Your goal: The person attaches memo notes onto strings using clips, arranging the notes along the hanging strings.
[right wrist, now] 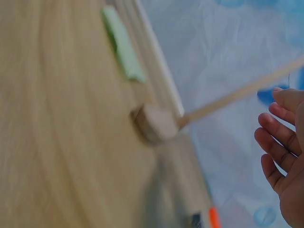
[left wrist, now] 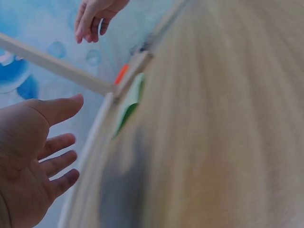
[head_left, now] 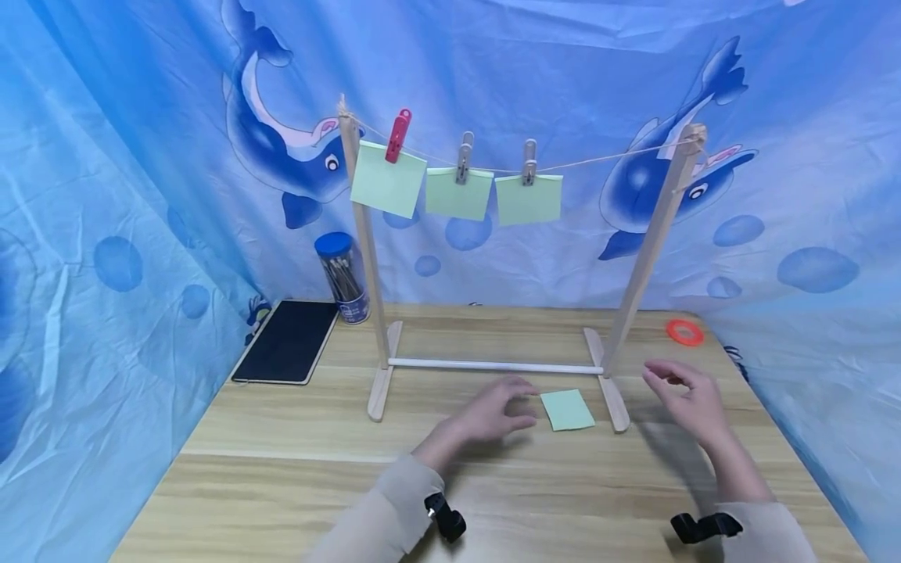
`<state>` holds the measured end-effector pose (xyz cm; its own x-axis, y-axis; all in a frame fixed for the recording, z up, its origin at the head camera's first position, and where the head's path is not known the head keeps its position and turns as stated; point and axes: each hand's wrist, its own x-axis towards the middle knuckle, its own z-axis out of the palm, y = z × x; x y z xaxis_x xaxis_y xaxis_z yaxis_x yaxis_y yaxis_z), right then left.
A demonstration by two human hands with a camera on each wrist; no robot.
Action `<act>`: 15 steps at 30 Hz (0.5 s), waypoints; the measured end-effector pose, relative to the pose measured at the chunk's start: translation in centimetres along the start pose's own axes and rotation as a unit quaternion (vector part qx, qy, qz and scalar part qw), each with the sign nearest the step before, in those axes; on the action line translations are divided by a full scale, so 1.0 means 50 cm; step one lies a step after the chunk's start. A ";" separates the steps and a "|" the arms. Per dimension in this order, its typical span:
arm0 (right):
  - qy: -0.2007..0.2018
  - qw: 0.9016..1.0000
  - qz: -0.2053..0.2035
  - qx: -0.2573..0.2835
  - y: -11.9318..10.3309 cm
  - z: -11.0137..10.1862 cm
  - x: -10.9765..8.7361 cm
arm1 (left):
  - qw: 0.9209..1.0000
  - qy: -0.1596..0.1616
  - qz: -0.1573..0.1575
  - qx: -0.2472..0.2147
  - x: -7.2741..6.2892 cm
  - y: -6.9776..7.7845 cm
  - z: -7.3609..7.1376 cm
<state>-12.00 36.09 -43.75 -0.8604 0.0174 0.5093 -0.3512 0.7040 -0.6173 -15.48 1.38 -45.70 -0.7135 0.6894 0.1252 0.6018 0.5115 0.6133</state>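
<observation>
A light green sticky note (head_left: pixel 567 410) lies on the table between the feet of a wooden stand (head_left: pixel 367 250). My left hand (head_left: pixel 495 410) is just left of that note, fingers spread and holding nothing; its palm and loose fingers show in the left wrist view. To the right of the stand, my right hand (head_left: pixel 691 399) hovers over the table, fingers loosely bent around nothing. Three more green notes hang from the stand's string: the left one (head_left: pixel 389 180) under a red clothespin (head_left: pixel 398 136), the middle (head_left: pixel 459 195) and right (head_left: pixel 529 201) under grey clothespins (head_left: pixel 529 162).
At the back left are a dark tablet-like board (head_left: pixel 287 342) and a blue-lidded jar (head_left: pixel 342 277) of thin dark sticks. An orange ring (head_left: pixel 685 332) lies at the back right. A white crossbar (head_left: pixel 496 366) joins the stand's feet. Blue dolphin-print cloth (head_left: pixel 535 70) hangs behind the table.
</observation>
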 end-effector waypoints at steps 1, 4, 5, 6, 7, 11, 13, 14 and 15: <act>-0.002 1.000 0.010 -0.003 0.010 -0.004 -0.007 | 1.000 -0.006 0.002 0.010 0.003 0.001 0.010; -0.013 0.999 0.036 -0.014 0.041 -0.017 -0.026 | 0.999 -0.021 0.012 0.039 0.012 0.006 0.035; -0.015 0.999 0.044 -0.024 0.049 -0.022 -0.031 | 0.998 -0.026 0.016 0.049 0.015 0.008 0.041; -0.021 0.998 0.052 -0.037 0.057 -0.026 -0.035 | 0.998 -0.030 0.020 0.059 0.017 0.010 0.047; -0.026 0.997 0.060 -0.046 0.064 -0.029 -0.038 | 0.997 -0.036 0.024 0.067 0.019 0.013 0.052; -0.064 0.989 0.095 -0.091 0.096 -0.042 -0.051 | 0.992 -0.064 0.035 0.104 0.029 0.021 0.069; -0.090 0.984 0.108 -0.105 0.114 -0.047 -0.062 | 0.989 -0.076 0.036 0.125 0.034 0.024 0.077; -0.100 0.982 0.109 -0.114 0.124 -0.049 -0.068 | 0.987 -0.081 0.035 0.138 0.036 0.026 0.080; -0.108 0.981 0.107 -0.122 0.135 -0.051 -0.074 | 0.984 -0.079 0.040 0.153 0.038 0.026 0.084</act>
<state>-10.23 42.59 -48.25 -0.9724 0.0517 0.2277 -0.0768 0.8502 -0.5208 -14.56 5.50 -47.94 -0.6085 0.7931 0.0260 0.7516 0.5655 0.3397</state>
